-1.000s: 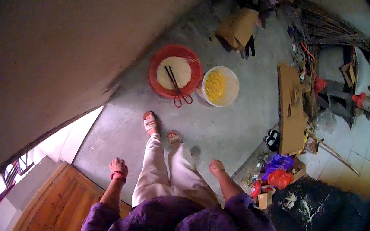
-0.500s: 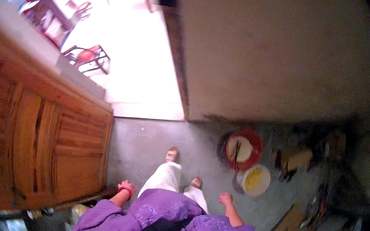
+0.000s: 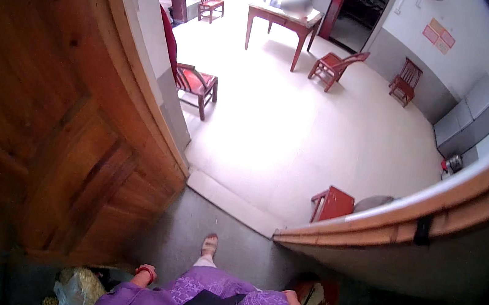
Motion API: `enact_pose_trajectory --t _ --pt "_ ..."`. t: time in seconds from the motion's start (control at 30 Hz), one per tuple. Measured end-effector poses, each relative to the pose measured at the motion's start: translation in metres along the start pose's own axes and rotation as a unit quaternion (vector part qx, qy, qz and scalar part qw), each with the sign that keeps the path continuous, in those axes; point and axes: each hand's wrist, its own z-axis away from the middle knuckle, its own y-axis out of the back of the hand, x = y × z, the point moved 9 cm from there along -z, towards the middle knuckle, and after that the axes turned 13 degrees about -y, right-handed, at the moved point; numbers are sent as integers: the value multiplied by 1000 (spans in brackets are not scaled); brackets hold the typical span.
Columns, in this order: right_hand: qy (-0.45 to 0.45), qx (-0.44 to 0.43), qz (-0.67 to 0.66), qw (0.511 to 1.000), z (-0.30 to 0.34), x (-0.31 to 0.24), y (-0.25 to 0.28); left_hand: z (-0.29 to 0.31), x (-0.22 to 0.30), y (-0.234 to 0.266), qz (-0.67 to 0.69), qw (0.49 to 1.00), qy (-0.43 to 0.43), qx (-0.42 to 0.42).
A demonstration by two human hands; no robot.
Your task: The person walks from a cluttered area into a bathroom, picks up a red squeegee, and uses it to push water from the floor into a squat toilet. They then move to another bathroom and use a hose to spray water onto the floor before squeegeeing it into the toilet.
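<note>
Beside my left hip hangs my left hand, with a red bracelet at the wrist. Nothing can be seen in it, but its fingers are too small to make out. The nearest thing to it is the open wooden door. My right hand shows only in part at my right side, its fingers not clear. Close to it, on the floor, stands a red basin with a pale round thing inside. One sandalled foot points at the raised doorsill.
Past the sill lies a bright tiled room with a red-legged table, where a person leans, and several wooden chairs. A red stool stands just inside at the right. A grey refrigerator is by the wall. A plastic bag lies behind the door.
My view has lifted and turned toward the doorway, and the sill is nearer. The bright room now shows clearly. The red basin has shifted lower in view; the white bucket beside it is gone from sight.
</note>
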Motion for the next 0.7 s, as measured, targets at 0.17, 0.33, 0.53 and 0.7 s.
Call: enact_pose_trajectory --t 0.17,0.33,0.53,0.7 --pt "-100 24 -181 978 -53 -67 63 -112 -29 136 -14 998 -4 60" --pt "-136 23 -34 990 -195 -25 26 -151 102 342 41 966 -158 201" --pt "-83 -44 68 993 -296 -121 146 -136 214 497 90 891 -320 308" --pt "35 -40 167 985 -393 -226 296 -138 195 537 111 955 -220 166"
